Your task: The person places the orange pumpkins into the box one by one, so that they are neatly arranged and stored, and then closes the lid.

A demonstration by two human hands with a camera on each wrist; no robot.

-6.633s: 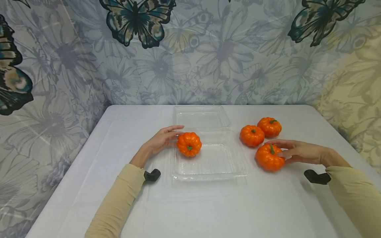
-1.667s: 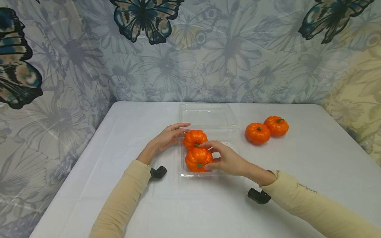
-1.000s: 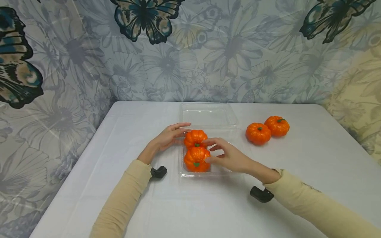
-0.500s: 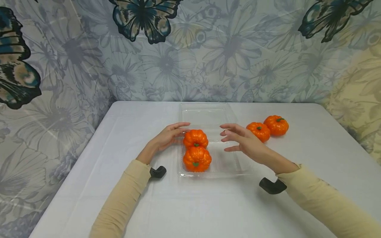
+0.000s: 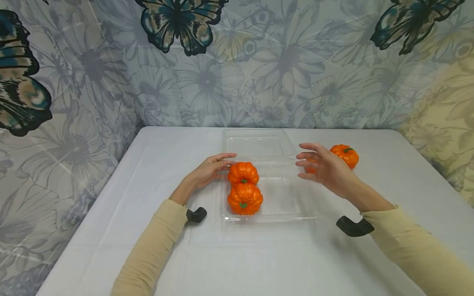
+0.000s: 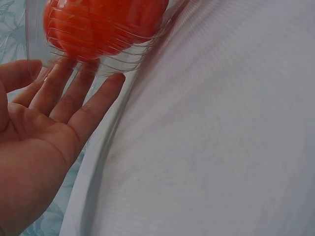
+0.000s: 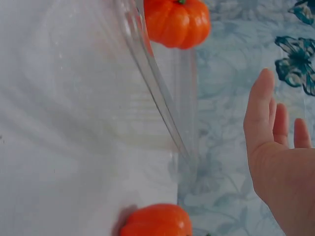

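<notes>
L hand (image 5: 209,172) was spread, fingertips at left wall of clr. container (image 5: 279,199). Near pumpkin (image 5: 245,199) & far pumpkin (image 5: 243,172) sat inside, left side. R hand (image 5: 327,167) was spread, held nothing, partly hid 3rd pumpkin (image 5: 311,169), right; 4th pumpkin (image 5: 345,155) just beyond.

Left hand (image 6: 42,132), palm showing, fingers extended, tips at the ribbed wall of a clear plastic container (image 6: 129,59); one orange pumpkin (image 6: 104,24) inside; white tablecloth (image 6: 211,128); pale-blue patterned backdrop (image 6: 51,219).
</notes>
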